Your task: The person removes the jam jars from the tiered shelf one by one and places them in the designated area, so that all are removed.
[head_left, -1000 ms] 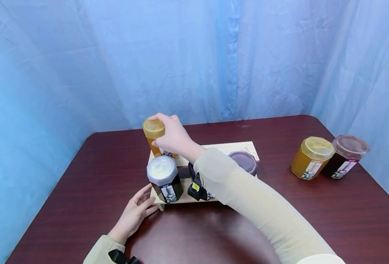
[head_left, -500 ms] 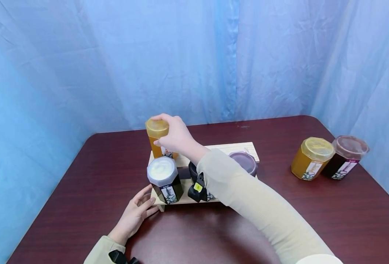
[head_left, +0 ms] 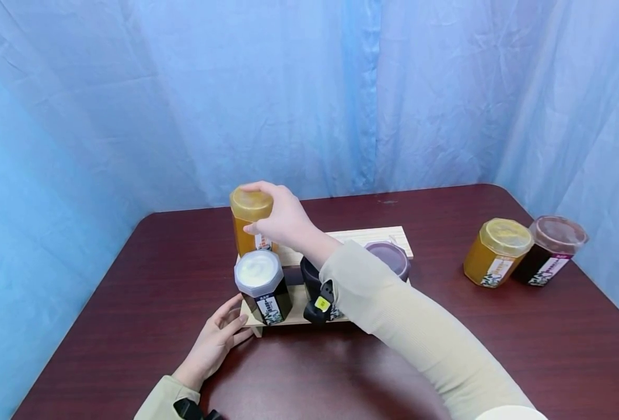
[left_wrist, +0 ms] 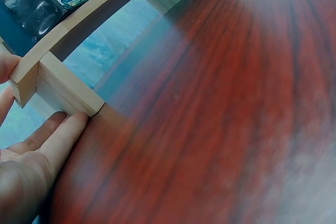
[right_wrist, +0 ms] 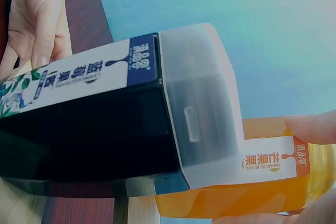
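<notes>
My right hand [head_left: 283, 217] grips an orange jam jar [right_wrist: 241, 203] near its yellow lid [head_left: 250, 204], with the thumb on the near side. The jar is upright at the left end of the upper step of a two-step wooden rack [head_left: 298, 309]. In front of it, on the lower step, stands a dark jar with a whitish lid [head_left: 259, 272]; it fills much of the right wrist view. My left hand [head_left: 216, 341] holds the rack's front left corner, fingers against the wooden leg [left_wrist: 68, 85].
Further right on the lower step stand a jar with a purple lid [head_left: 388, 256] and a dark jar [head_left: 311, 277] partly behind my right wrist. A yellow-lidded jar [head_left: 493, 254] and a dark red jar [head_left: 548, 251] stand at the table's right. Blue curtains [head_left: 267, 105] hang behind.
The orange jar has gone from tilted to upright and moved slightly right and down onto the upper step, my right hand still on it. My left hand has stayed at the rack corner.
</notes>
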Tool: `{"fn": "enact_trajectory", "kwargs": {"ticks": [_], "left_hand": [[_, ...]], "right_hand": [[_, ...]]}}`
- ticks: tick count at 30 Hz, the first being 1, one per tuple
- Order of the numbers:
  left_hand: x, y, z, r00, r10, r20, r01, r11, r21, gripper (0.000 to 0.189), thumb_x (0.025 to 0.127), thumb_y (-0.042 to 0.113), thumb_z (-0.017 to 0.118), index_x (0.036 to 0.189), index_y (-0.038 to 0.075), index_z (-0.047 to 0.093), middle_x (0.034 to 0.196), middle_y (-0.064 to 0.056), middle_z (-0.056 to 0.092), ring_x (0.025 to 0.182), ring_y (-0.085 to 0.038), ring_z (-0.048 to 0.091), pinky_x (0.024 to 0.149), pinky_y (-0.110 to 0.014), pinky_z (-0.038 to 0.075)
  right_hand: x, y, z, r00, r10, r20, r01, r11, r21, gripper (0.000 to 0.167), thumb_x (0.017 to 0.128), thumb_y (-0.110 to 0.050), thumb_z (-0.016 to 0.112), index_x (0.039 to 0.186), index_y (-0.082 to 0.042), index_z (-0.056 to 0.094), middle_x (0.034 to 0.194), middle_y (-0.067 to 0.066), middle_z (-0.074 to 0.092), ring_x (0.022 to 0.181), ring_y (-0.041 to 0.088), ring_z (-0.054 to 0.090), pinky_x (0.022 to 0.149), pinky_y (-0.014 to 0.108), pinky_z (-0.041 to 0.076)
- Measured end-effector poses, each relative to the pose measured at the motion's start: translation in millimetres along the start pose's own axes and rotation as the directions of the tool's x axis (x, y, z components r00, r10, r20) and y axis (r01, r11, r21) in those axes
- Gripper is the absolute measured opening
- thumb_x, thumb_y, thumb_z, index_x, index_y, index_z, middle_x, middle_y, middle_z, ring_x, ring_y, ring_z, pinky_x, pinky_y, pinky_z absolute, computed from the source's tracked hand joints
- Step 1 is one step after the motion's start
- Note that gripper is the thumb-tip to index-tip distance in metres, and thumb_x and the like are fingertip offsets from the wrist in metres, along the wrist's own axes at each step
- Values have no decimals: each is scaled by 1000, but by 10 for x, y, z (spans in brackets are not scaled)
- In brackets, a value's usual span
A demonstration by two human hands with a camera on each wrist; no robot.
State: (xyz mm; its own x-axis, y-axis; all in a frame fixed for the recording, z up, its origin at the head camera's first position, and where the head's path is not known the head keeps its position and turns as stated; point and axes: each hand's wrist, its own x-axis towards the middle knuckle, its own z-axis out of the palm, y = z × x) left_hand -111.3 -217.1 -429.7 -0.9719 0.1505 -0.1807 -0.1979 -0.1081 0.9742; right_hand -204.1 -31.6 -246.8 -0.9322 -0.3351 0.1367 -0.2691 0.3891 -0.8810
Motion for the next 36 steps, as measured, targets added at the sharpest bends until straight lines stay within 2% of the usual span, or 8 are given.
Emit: {"fn": "enact_trajectory", "kwargs": {"ticks": [6, 12, 23, 31, 36], "left_hand": [[0, 8, 9, 1000, 2, -2, -2, 1000, 3, 61, 95, 2, 45, 148, -2, 16, 147, -29, 22, 97, -4, 56, 89, -31, 50], [-1, -6, 11, 1000, 3, -18, -3, 1000, 5, 60, 95, 2, 45, 148, -2, 17, 143, -27, 27, 98, -6, 55, 88, -31, 51], [-18, -30, -21, 999, 29, -31, -29, 1000, -5, 60, 95, 2, 46, 147, -3, 18, 140, -30, 29, 97, -8, 58, 88, -34, 51], [-36, -20, -21, 997, 26, -75, -27, 1000, -7, 58, 94, 0, 45, 147, -3, 21, 129, -21, 41, 94, -10, 58, 85, -32, 52], [-45, -23, -24, 998, 25, -53, -25, 1000, -8, 59, 94, 0, 45, 147, -3, 19, 138, -28, 33, 98, -10, 57, 88, -34, 51]], "right_hand": [[-31, 10, -73, 998, -53, -37, 54, 998, 29, 61, 74, -5, 77, 129, -26, 58, 126, 3, 52, 106, 20, 49, 83, 34, 48], [-59, 4, -170, 991, -82, -104, 83, 996, 7, 61, 74, -8, 78, 128, -28, 59, 127, 0, 53, 110, 17, 48, 87, 35, 47], [-178, 26, -409, 972, -143, -188, 154, 987, 49, 60, 72, -6, 79, 127, -23, 61, 131, 5, 51, 113, 20, 49, 89, 35, 48], [-225, 75, -541, 963, -177, -201, 195, 978, 72, 60, 74, -6, 78, 129, -21, 60, 133, 5, 50, 116, 21, 47, 87, 38, 49], [-298, 130, -662, 963, -176, -205, 193, 979, 63, 61, 74, -5, 79, 130, -21, 59, 136, 5, 48, 118, 22, 48, 90, 42, 48]]}}
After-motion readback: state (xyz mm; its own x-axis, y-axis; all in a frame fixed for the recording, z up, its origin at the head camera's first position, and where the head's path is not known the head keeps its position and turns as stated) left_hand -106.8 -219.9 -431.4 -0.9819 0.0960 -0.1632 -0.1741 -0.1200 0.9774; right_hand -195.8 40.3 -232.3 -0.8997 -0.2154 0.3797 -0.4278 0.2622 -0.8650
